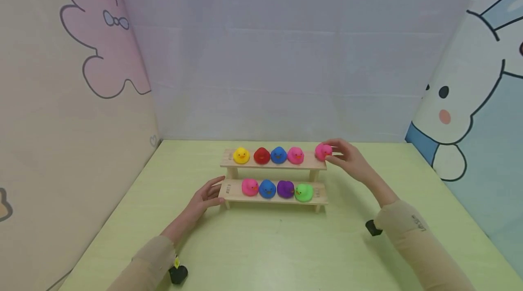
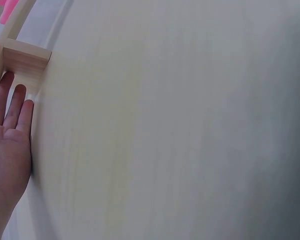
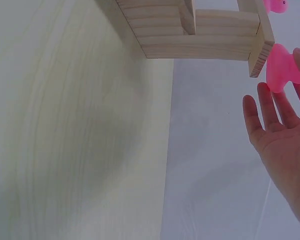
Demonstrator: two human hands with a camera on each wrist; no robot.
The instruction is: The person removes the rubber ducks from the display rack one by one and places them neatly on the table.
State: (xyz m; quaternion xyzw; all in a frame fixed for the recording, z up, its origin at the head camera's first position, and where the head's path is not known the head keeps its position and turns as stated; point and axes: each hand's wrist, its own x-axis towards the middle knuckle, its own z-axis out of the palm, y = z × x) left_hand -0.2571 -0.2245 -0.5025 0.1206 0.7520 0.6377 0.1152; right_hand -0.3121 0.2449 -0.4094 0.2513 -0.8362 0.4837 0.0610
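Observation:
At the right end of the upper tier of a two-tier wooden stand (image 1: 266, 165), my right hand (image 1: 347, 157) pinches a pink rubber duck (image 1: 323, 151) between thumb and fingers. The right wrist view shows this pink duck (image 3: 278, 67) by the plank's end, with the other fingers stretched out below. My left hand (image 1: 206, 194) holds the left end of the lower tier (image 1: 233, 195), thumb at the front edge and fingers at the back. Seen from the left wrist, several fingers of that hand (image 2: 10, 155) extend beneath the wooden end (image 2: 27, 52).
Yellow (image 1: 241, 155), red (image 1: 262, 156), blue (image 1: 278, 155) and pink (image 1: 296, 155) ducks line the upper tier. Pink (image 1: 250, 187), blue (image 1: 267, 189), purple (image 1: 285, 189) and green (image 1: 304, 192) ones sit below. The pale table (image 1: 269, 250) meets a curtain (image 1: 282, 77) behind.

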